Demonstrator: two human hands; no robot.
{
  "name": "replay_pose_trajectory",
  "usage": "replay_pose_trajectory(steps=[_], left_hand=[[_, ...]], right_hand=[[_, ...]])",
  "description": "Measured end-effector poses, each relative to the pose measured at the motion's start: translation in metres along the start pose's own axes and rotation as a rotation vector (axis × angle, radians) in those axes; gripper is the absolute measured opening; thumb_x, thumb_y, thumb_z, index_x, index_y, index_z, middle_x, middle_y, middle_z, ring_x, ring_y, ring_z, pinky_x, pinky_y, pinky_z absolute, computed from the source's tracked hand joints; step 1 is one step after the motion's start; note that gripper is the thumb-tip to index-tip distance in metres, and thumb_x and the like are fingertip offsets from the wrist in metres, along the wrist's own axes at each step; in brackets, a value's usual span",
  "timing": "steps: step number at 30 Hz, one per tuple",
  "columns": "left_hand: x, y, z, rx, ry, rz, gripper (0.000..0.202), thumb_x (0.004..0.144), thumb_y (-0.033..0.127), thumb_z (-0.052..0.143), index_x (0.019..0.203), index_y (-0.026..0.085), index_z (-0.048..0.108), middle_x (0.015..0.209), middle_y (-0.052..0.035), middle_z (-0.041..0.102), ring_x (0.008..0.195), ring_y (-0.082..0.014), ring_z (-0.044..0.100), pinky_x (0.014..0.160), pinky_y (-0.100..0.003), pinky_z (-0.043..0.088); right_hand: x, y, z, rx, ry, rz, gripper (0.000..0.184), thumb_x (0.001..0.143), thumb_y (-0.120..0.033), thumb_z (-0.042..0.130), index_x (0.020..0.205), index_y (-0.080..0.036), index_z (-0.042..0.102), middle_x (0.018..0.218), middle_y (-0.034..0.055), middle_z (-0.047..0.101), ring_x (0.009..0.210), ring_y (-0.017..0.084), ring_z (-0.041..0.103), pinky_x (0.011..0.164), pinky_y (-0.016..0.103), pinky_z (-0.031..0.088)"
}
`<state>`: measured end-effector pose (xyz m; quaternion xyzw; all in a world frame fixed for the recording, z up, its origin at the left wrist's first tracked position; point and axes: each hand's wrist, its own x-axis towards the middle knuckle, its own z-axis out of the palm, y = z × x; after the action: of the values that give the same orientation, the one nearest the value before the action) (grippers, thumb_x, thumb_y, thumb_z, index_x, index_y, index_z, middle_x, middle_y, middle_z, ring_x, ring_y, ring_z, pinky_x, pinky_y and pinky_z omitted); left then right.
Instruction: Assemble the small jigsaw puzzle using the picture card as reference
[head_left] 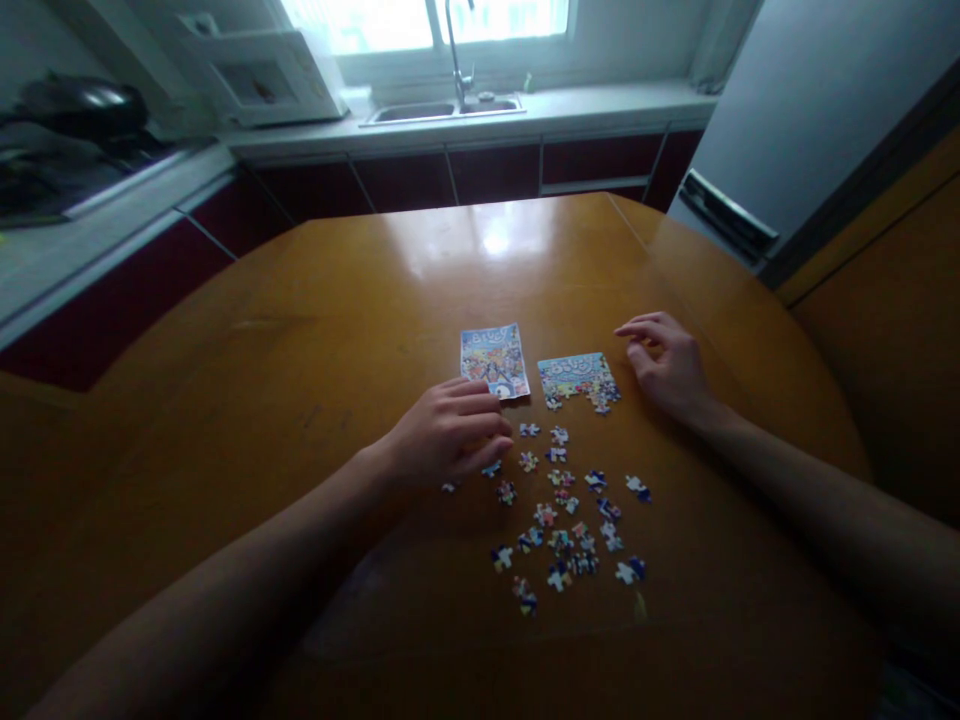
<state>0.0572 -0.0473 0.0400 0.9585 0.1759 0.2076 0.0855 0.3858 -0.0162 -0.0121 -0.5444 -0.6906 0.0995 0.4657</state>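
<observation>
My left hand [457, 430] hovers over the lower edge of a printed picture sheet [491, 355], its fingers loosely bent and slightly apart, with nothing visible in them. Just below its thumb lies a blue puzzle piece [491, 468]. To the right of the sheet is a partly joined jigsaw puzzle [576, 375], its top rows together and its lower edge uneven. Beside that puzzle's right edge, my right hand [671, 368] rests with fingers bent and apart, holding nothing. Several loose puzzle pieces [560, 540] are scattered nearer to me, some touching or overlapping.
All this lies on a round-ended wooden table [337, 300]. Beyond it are a counter with a sink [416, 112] and a microwave [262, 80]. A wok [90, 108] stands on the stove at left, and a refrigerator [825, 110] is at right.
</observation>
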Motion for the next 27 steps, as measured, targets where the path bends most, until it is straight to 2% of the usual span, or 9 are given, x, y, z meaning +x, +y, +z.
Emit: replay_pose_trajectory(steps=[4, 8, 10, 13, 17, 19, 21, 24, 27], left_hand=[[-0.005, -0.008, 0.007, 0.007, 0.091, -0.018, 0.028, 0.098, 0.032, 0.045, 0.08, 0.022, 0.065, 0.068, -0.0031, 0.062, 0.066, -0.0171, 0.052, 0.065, -0.034, 0.04], [-0.007, -0.01, 0.013, -0.125, 0.301, -0.114, 0.047, 0.103, 0.042, 0.031, 0.079, 0.021, 0.066, 0.068, -0.0057, 0.064, 0.066, -0.0179, 0.053, 0.066, -0.036, 0.041], [-0.008, -0.011, 0.015, -0.154, 0.37, -0.138, 0.049, 0.104, 0.042, 0.03, 0.08, 0.02, 0.067, 0.069, -0.0064, 0.064, 0.066, -0.018, 0.053, 0.066, -0.037, 0.042], [-0.01, -0.011, 0.015, -0.119, 0.383, -0.12, 0.039, 0.102, 0.034, 0.036, 0.083, 0.02, 0.067, 0.069, -0.0059, 0.064, 0.067, -0.0179, 0.052, 0.067, -0.037, 0.041], [-0.007, -0.002, 0.017, -0.016, 0.266, -0.113, 0.021, 0.096, 0.026, 0.05, 0.084, 0.021, 0.066, 0.072, -0.0031, 0.065, 0.071, -0.017, 0.052, 0.07, -0.035, 0.041], [-0.004, 0.01, 0.02, 0.024, 0.163, -0.137, 0.012, 0.093, 0.025, 0.058, 0.087, 0.022, 0.067, 0.076, -0.0018, 0.065, 0.075, -0.0168, 0.053, 0.073, -0.034, 0.042], [0.0, 0.024, 0.024, 0.037, 0.081, -0.144, 0.008, 0.092, 0.026, 0.061, 0.091, 0.023, 0.069, 0.081, -0.0015, 0.066, 0.079, -0.017, 0.053, 0.074, -0.033, 0.042], [0.004, 0.043, 0.031, 0.069, 0.039, -0.161, 0.01, 0.093, 0.029, 0.062, 0.09, 0.024, 0.07, 0.081, -0.0016, 0.063, 0.078, -0.0171, 0.051, 0.071, -0.032, 0.04], [0.008, 0.052, 0.034, 0.092, 0.021, -0.145, 0.013, 0.092, 0.029, 0.061, 0.086, 0.023, 0.071, 0.078, -0.0015, 0.061, 0.075, -0.017, 0.05, 0.07, -0.033, 0.039]], right_hand=[[0.0, 0.0, -0.001, -0.004, -0.009, 0.005, 0.02, 0.084, -0.017, 0.055, 0.091, -0.023, 0.073, 0.101, 0.0081, 0.067, 0.098, 0.025, 0.064, 0.084, 0.044, 0.054], [0.001, -0.002, -0.001, -0.004, -0.002, -0.005, 0.021, 0.083, -0.016, 0.055, 0.09, -0.024, 0.073, 0.1, 0.008, 0.067, 0.097, 0.024, 0.064, 0.083, 0.044, 0.054], [0.001, -0.001, 0.0, -0.006, -0.001, -0.005, 0.021, 0.083, -0.015, 0.055, 0.091, -0.024, 0.073, 0.099, 0.0079, 0.067, 0.097, 0.024, 0.064, 0.083, 0.044, 0.053], [0.001, -0.001, 0.0, 0.002, 0.0, -0.007, 0.021, 0.083, -0.015, 0.055, 0.091, -0.023, 0.073, 0.099, 0.0078, 0.067, 0.097, 0.025, 0.063, 0.084, 0.044, 0.053], [-0.002, -0.017, -0.007, 0.018, -0.008, -0.072, 0.017, 0.084, -0.016, 0.058, 0.092, -0.022, 0.072, 0.1, 0.0084, 0.065, 0.098, 0.025, 0.062, 0.09, 0.045, 0.05], [-0.008, -0.034, -0.013, 0.018, -0.093, -0.159, 0.013, 0.086, -0.019, 0.062, 0.094, -0.022, 0.072, 0.097, 0.008, 0.063, 0.097, 0.024, 0.06, 0.087, 0.043, 0.049], [-0.018, -0.054, -0.019, 0.046, -0.282, -0.27, 0.011, 0.088, -0.023, 0.065, 0.096, -0.024, 0.071, 0.094, 0.0065, 0.063, 0.093, 0.023, 0.058, 0.081, 0.04, 0.049], [-0.034, -0.077, -0.022, 0.07, -0.58, -0.42, 0.006, 0.088, -0.029, 0.067, 0.089, -0.023, 0.07, 0.089, 0.0049, 0.062, 0.09, 0.021, 0.055, 0.082, 0.038, 0.047], [-0.046, -0.085, -0.018, 0.002, -0.703, -0.481, 0.016, 0.09, -0.036, 0.066, 0.082, -0.022, 0.068, 0.086, 0.0046, 0.06, 0.086, 0.02, 0.052, 0.078, 0.036, 0.044]])
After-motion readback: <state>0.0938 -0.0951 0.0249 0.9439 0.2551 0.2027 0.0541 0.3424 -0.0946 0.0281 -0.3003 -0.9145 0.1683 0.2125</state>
